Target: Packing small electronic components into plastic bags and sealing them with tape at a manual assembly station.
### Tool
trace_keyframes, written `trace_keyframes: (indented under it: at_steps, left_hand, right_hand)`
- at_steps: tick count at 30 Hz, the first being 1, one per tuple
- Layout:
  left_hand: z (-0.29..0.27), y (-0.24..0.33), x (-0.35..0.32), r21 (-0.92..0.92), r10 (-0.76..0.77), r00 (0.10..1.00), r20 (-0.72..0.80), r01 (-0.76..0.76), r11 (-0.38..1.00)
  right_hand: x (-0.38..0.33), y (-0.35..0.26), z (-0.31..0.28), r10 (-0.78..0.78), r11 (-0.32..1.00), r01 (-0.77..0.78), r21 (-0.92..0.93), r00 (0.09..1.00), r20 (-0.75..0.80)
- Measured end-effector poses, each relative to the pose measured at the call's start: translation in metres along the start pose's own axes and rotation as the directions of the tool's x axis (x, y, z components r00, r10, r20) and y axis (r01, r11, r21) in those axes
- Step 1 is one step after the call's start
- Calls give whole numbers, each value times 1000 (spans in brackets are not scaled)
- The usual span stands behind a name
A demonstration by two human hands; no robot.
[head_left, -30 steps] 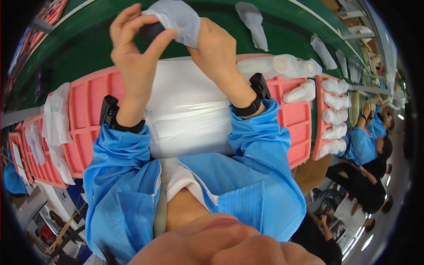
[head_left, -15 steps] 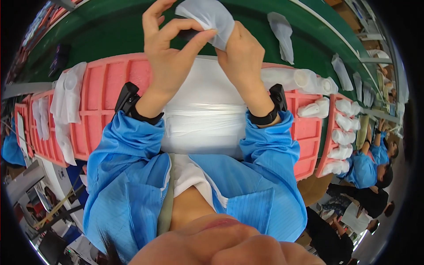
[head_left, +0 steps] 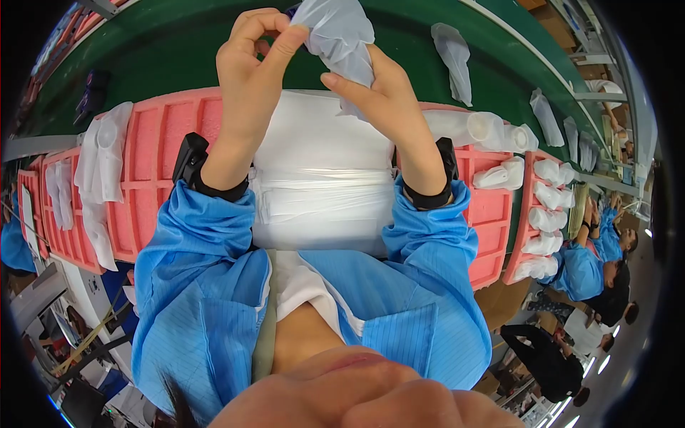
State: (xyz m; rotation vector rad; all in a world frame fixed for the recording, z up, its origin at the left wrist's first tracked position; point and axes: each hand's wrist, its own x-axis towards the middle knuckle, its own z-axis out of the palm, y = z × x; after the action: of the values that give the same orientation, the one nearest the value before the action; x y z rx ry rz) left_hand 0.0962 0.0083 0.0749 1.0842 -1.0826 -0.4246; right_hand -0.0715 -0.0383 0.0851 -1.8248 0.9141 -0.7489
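A translucent white plastic bag (head_left: 338,36) is held up in front of me, over the far side of the white stack. My right hand (head_left: 389,89) is wrapped round its lower right part, with the thumb lying across the front. The thumb and fingers of my left hand (head_left: 250,68) pinch at the bag's left edge. A small dark purple piece shows there, mostly hidden behind the bag and fingers, and its kind cannot be made out. Below my hands lies a stack of flat white plastic bags (head_left: 325,196).
Pink foam trays with compartments (head_left: 143,189) stand on both sides, some holding white-wrapped items (head_left: 548,220). Wrapped pieces (head_left: 452,64) lie on the green conveyor belt (head_left: 399,18) beyond. A dark item (head_left: 91,96) sits at its left. Co-workers in blue (head_left: 581,267) are at the right.
My left hand has moved slightly left and down along the bag's edge. The bag hangs longer and more crumpled, my right hand has turned round it, and a dark purple piece shows at its edge.
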Motion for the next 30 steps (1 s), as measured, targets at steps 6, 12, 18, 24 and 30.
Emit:
trace_keyframes:
  at_steps: [6,12,18,24,30]
  left_hand:
    - [-34,-18,16,-318,-300,954,-22,278,907]
    - [-31,-20,38,481,94,994,52,-107,870]
    - [-108,-48,119,946,-159,987,15,38,323]
    - [-294,-80,124,900,-252,884,-395,317,-298]
    - [-389,-126,106,768,-349,739,-577,636,79]
  right_hand:
    - [0,-7,-18,10,995,-53,89,905,426]
    - [31,71,-34,-60,910,-5,-414,988,-144]
    - [38,125,-45,-11,553,-166,-816,978,-207]
    - [39,99,-42,-261,585,-24,-811,941,-217]
    - [44,86,-33,-347,734,151,-663,921,-175]
